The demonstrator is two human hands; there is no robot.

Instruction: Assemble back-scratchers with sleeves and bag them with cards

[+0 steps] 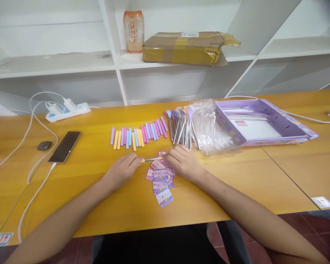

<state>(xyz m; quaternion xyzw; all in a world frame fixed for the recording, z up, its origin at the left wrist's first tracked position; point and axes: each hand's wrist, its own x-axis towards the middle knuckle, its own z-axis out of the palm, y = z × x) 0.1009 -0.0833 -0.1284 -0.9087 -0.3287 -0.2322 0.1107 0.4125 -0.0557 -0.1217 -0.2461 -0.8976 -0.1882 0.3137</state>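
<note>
Both hands are busy on the same little thing: left hand (121, 169) has the yellow end of a slim metal rod (152, 159) pinched in its fingertips, and the right hand (183, 161) has its fingers closed around the other end, so that tip is mostly hidden from me. The rod's lying pretty much level between them, just over the top part of a messy pile of printed cards (160, 175) on the wooden table (112, 211).

Looks to me like one of those back scratchers, same family as the bunch of silvery back scratchers (185, 126) with pastel claw heads just past the right hand. Can't swear to it with the fingers in the way, though. To their left there's a row of pastel sticks (134, 138) in pink, purple, blue and yellow, and on the other side a crinkly clear plastic bag (209, 126) up against an open purple box (306, 134). Phone (65, 146) is off to the left, plugged in.

Handling-wise, I'd guess it's super light, stiff along the metal, and kinda slick there since it's thin and shiny. I'd hold it by the yellow end, way more to grab than the bare shaft. If that's a claw under the right fingers, it's probably the fragile bit, so I'd support it near the neck and not squeeze or bend the prongs. Fingertip pressure's plenty imo.
</note>
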